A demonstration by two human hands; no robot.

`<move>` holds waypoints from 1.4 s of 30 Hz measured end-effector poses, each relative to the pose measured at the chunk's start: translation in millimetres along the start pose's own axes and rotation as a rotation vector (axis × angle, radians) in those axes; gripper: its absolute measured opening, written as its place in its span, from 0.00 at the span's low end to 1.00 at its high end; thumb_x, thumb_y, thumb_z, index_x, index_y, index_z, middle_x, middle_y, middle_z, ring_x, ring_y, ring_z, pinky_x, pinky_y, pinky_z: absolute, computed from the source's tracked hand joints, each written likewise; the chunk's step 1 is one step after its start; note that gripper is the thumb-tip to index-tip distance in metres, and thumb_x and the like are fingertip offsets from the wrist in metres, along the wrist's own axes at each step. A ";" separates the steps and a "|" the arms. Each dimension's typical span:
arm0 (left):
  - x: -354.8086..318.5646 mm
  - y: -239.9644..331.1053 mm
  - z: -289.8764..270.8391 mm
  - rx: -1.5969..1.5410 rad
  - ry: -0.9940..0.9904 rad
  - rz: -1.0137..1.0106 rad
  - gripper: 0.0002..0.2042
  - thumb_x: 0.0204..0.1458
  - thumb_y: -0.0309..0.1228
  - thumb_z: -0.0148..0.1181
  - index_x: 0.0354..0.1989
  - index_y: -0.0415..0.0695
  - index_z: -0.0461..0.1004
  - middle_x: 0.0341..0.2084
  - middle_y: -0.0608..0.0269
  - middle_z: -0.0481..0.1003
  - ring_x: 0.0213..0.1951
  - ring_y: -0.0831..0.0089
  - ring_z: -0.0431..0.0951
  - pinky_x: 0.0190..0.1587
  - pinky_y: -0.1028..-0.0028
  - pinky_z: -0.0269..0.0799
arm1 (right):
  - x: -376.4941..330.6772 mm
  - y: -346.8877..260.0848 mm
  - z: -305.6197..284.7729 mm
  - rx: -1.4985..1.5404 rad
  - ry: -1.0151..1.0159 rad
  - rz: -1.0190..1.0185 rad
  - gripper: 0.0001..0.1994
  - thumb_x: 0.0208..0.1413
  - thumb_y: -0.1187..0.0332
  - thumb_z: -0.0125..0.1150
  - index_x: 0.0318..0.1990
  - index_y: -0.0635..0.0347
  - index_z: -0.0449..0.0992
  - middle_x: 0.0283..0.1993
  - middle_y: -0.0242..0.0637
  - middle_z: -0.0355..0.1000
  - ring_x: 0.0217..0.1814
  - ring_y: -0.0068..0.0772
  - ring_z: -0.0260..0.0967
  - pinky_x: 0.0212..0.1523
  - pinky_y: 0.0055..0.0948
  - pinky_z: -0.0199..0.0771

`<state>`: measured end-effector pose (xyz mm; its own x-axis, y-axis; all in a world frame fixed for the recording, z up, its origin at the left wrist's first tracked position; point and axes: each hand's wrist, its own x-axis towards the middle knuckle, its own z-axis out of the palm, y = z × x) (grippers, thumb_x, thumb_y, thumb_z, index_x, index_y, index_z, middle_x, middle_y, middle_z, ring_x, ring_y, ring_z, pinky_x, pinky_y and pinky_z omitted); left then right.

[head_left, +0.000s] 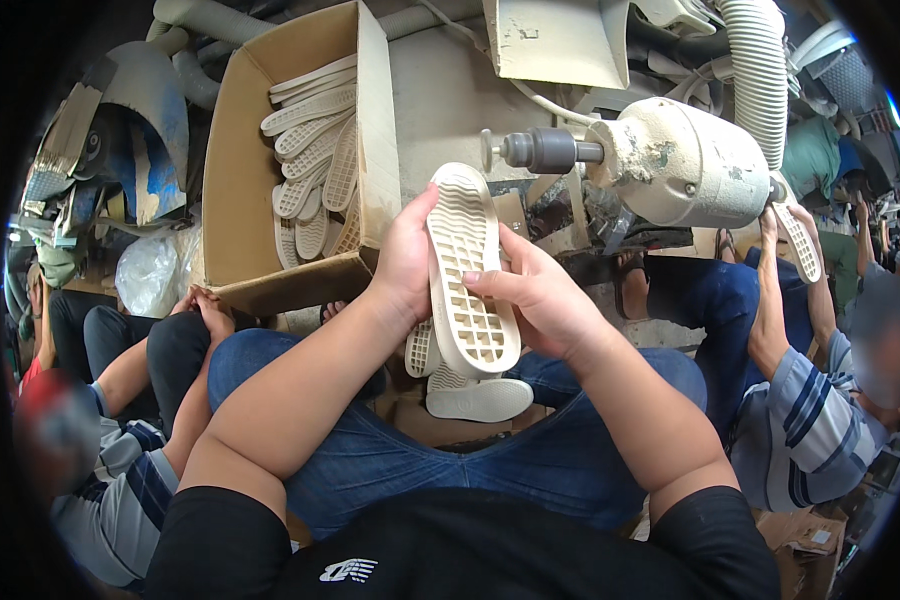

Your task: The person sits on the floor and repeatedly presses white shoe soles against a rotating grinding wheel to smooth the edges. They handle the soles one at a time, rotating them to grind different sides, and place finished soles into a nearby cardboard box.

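Observation:
Between my hands is a cream shoe sole point(460, 235), held upright with its gridded, hollow side toward me. My left hand point(407, 262) grips its left edge, the thumb near the upper end. From the right, my right hand point(545, 295) holds the other edge, its thumb lying over the grid. Just beyond the sole's upper end, a grinding motor point(685, 165) carries a dark spindle point(542, 150) with a small pale tip. Below the held sole, more soles point(480, 397) lie between my knees, partly hidden by it.
A cardboard box point(380, 130) of several cream soles stands at the upper left. A ribbed hose point(755, 70) rises behind the motor. One person point(810, 420) at the right holds another sole; another person point(120, 480) sits at the left. A plastic bag point(148, 275) lies beside the box.

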<state>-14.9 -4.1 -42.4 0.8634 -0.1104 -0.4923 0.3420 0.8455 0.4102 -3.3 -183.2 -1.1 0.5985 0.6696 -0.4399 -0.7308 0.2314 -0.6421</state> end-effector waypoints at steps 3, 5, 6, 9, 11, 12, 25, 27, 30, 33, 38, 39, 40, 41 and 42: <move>-5.4 5.4 8.2 -0.021 -0.050 -0.001 0.27 0.77 0.50 0.42 0.65 0.37 0.71 0.57 0.45 0.79 0.58 0.56 0.83 0.64 0.55 0.80 | -2.9 -9.1 4.1 0.021 -0.021 0.001 0.35 0.65 0.82 0.65 0.78 0.65 0.58 0.63 0.43 0.77 0.60 0.33 0.81 0.63 0.35 0.84; -7.2 7.7 12.9 -0.005 -0.065 0.010 0.27 0.77 0.49 0.42 0.66 0.36 0.72 0.57 0.44 0.81 0.56 0.54 0.85 0.63 0.54 0.81 | -4.2 -15.5 5.3 0.016 -0.017 -0.013 0.38 0.65 0.83 0.65 0.80 0.65 0.55 0.65 0.43 0.76 0.61 0.29 0.80 0.63 0.33 0.84; -8.5 9.2 14.7 0.005 -0.081 0.019 0.27 0.77 0.49 0.42 0.66 0.36 0.72 0.57 0.44 0.81 0.55 0.53 0.86 0.62 0.54 0.82 | -4.9 -16.4 7.6 0.019 -0.036 -0.047 0.39 0.65 0.83 0.65 0.81 0.65 0.55 0.65 0.43 0.75 0.62 0.29 0.79 0.63 0.33 0.83; -11.3 11.8 18.2 0.003 -0.093 0.057 0.26 0.77 0.47 0.43 0.66 0.35 0.72 0.56 0.45 0.82 0.54 0.57 0.86 0.61 0.58 0.83 | -6.4 -16.5 12.4 -0.004 -0.063 -0.098 0.41 0.65 0.83 0.65 0.82 0.66 0.52 0.68 0.42 0.73 0.68 0.29 0.76 0.67 0.33 0.80; -12.6 12.8 19.3 0.020 -0.123 0.095 0.25 0.77 0.45 0.44 0.66 0.35 0.72 0.55 0.47 0.82 0.53 0.60 0.87 0.60 0.60 0.84 | -6.1 -14.2 15.8 -0.051 -0.060 -0.177 0.40 0.65 0.82 0.64 0.82 0.67 0.52 0.69 0.42 0.73 0.66 0.27 0.77 0.66 0.31 0.80; -12.8 13.4 19.4 0.057 -0.082 0.112 0.25 0.76 0.45 0.45 0.66 0.35 0.71 0.55 0.47 0.82 0.53 0.60 0.87 0.60 0.60 0.84 | -6.0 -13.0 16.9 -0.073 -0.078 -0.230 0.40 0.65 0.81 0.64 0.83 0.67 0.52 0.70 0.42 0.73 0.66 0.26 0.78 0.66 0.30 0.80; 23.6 32.3 14.8 0.033 -0.094 0.190 0.24 0.75 0.40 0.47 0.69 0.33 0.69 0.59 0.46 0.80 0.59 0.56 0.83 0.66 0.54 0.78 | 3.5 -17.3 8.0 -0.187 0.012 -0.181 0.31 0.70 0.74 0.66 0.77 0.70 0.64 0.63 0.41 0.79 0.59 0.23 0.80 0.58 0.26 0.83; 29.6 34.4 16.8 0.017 -0.089 0.190 0.24 0.75 0.40 0.47 0.69 0.33 0.69 0.59 0.46 0.80 0.59 0.56 0.83 0.66 0.54 0.78 | 6.7 -17.9 7.0 -0.182 0.018 -0.193 0.30 0.70 0.74 0.66 0.76 0.70 0.64 0.62 0.41 0.79 0.58 0.23 0.81 0.57 0.26 0.84; 38.1 36.5 18.9 -0.002 -0.074 0.196 0.23 0.75 0.39 0.48 0.68 0.34 0.69 0.59 0.46 0.80 0.58 0.56 0.83 0.66 0.53 0.78 | 12.8 -19.0 4.4 -0.141 0.039 -0.200 0.28 0.70 0.75 0.65 0.75 0.70 0.66 0.60 0.39 0.80 0.56 0.22 0.80 0.57 0.26 0.83; 51.0 41.5 19.1 -0.024 -0.097 0.214 0.23 0.75 0.38 0.49 0.69 0.34 0.69 0.58 0.45 0.81 0.58 0.55 0.83 0.65 0.53 0.78 | 22.0 -18.8 -0.1 -0.141 0.048 -0.230 0.24 0.71 0.75 0.64 0.72 0.69 0.69 0.60 0.39 0.81 0.55 0.22 0.81 0.55 0.27 0.85; 75.2 50.4 16.0 0.018 0.012 0.215 0.22 0.75 0.39 0.50 0.67 0.33 0.69 0.57 0.44 0.81 0.56 0.52 0.84 0.63 0.49 0.80 | 41.7 -11.9 -8.6 -0.106 0.142 -0.173 0.19 0.70 0.74 0.64 0.65 0.69 0.73 0.56 0.40 0.81 0.52 0.25 0.82 0.51 0.29 0.85; 77.1 49.8 15.1 0.041 0.057 0.199 0.22 0.75 0.39 0.50 0.67 0.33 0.69 0.57 0.43 0.81 0.55 0.52 0.84 0.62 0.48 0.81 | 44.1 -9.9 -10.6 -0.119 0.162 -0.142 0.19 0.70 0.74 0.65 0.65 0.69 0.73 0.56 0.40 0.81 0.51 0.25 0.82 0.51 0.28 0.85; 77.8 49.0 14.3 0.071 0.149 0.171 0.22 0.74 0.39 0.50 0.66 0.33 0.69 0.57 0.43 0.81 0.55 0.52 0.85 0.61 0.47 0.81 | 45.8 -7.4 -12.6 -0.123 0.163 -0.120 0.19 0.70 0.74 0.65 0.65 0.69 0.73 0.55 0.40 0.82 0.50 0.25 0.82 0.50 0.28 0.85; 75.0 43.3 12.8 0.084 0.203 0.167 0.20 0.75 0.35 0.49 0.66 0.33 0.69 0.55 0.42 0.81 0.52 0.52 0.86 0.57 0.47 0.84 | 45.9 -7.2 -16.1 -0.230 0.183 -0.014 0.23 0.69 0.71 0.68 0.67 0.66 0.71 0.58 0.41 0.81 0.56 0.28 0.81 0.55 0.31 0.83; 70.7 36.0 11.3 0.123 0.171 0.208 0.19 0.75 0.34 0.49 0.66 0.33 0.69 0.54 0.42 0.81 0.52 0.52 0.86 0.57 0.48 0.85 | 45.0 -4.3 -18.6 -0.256 0.173 -0.008 0.24 0.69 0.70 0.69 0.69 0.66 0.70 0.60 0.42 0.80 0.58 0.29 0.80 0.57 0.33 0.82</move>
<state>62.6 12.7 -53.7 0.8480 0.1571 -0.5062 0.2158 0.7699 0.6005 32.9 -167.1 -29.8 0.6670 0.5329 -0.5207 -0.6327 0.0361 -0.7735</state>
